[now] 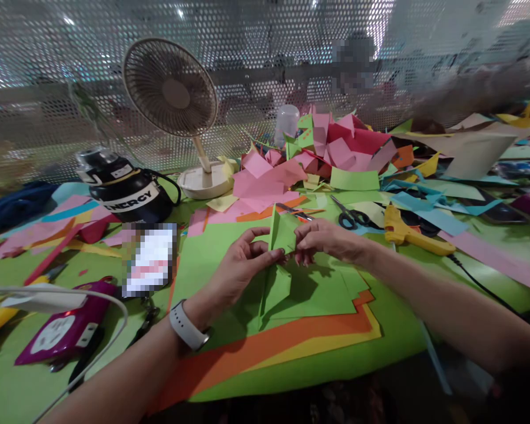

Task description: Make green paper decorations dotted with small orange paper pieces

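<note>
A folded green paper piece [279, 288] stands on edge above green sheets [212, 253] at the middle of the table. My left hand [249, 259] pinches its left side, thumb in front near the fold. At its upper right, my right hand [320, 240] has its fingers closed on the paper's edge; some fingertips are hidden behind the thumb and paper. Under the green sheets lie orange [229, 359] and yellow sheets [318, 347]. Just behind the right hand are scissors or a blade, partly covered.
Black scissors [351, 218] and a yellow glue gun [413, 232] lie right. Pink paper scraps [269, 182] pile up behind. A fan [170, 88], black bottle [135, 194], phone [152, 259] and purple device [66, 324] with a white cable occupy the left.
</note>
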### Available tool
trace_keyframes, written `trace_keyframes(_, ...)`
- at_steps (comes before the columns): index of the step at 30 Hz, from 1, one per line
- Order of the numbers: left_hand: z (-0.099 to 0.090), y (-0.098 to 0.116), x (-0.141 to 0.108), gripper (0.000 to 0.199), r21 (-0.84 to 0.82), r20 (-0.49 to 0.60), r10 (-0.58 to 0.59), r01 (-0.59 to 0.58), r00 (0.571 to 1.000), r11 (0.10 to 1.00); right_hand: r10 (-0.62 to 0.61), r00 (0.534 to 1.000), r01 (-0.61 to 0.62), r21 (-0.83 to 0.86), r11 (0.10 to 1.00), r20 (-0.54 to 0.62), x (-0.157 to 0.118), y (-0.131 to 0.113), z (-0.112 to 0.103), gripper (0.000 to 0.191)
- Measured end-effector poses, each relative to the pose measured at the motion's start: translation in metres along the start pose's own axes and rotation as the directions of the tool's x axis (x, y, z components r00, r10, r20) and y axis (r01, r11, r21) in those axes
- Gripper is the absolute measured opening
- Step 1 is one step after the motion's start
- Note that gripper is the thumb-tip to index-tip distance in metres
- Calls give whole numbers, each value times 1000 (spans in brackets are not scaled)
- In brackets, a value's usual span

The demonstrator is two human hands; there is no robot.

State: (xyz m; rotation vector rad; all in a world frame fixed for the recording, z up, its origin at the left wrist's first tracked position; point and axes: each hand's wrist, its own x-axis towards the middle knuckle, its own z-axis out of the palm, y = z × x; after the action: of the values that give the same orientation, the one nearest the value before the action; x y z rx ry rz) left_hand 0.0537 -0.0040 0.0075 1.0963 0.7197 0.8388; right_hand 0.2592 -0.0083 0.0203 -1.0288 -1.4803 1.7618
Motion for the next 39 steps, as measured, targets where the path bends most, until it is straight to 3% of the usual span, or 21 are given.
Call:
trace_keyframes(9,1,0,1,43,27,-20,14,-14,1000,1000,2,999,-5,-74,997,-40,-1,-1,10,16)
trace_keyframes(18,-2,3,1,46,26,-24,-19,20,1000,999,-11,999,12,-22,1000,32,-3,-4,5,10)
trace_keyframes(22,-2,5,0,47,25,-2,-6,6,1000,1000,-54,998,54,-20,998,14,-2,-2,-1,17)
trace_keyframes(29,-2,6,-3,41,16,-9,-63,63,998,998,-96,986,78,-136,988,-134,2,-2,6,27)
trace_keyframes(33,-8,9,0,28,-21,-63,-92,91,994,996,-150,930,125,-95,988,-337,6,-2,4,29)
trace_keyframes(37,-17,15,5,22,105,20,-104,101,994,989,-139,910,121,-69,990,-391,5,-3,-2,31)
trace_keyframes(39,-21,18,6,23,160,71,-95,83,993,984,-152,878,156,-31,987,-455,3,-5,-4,34)
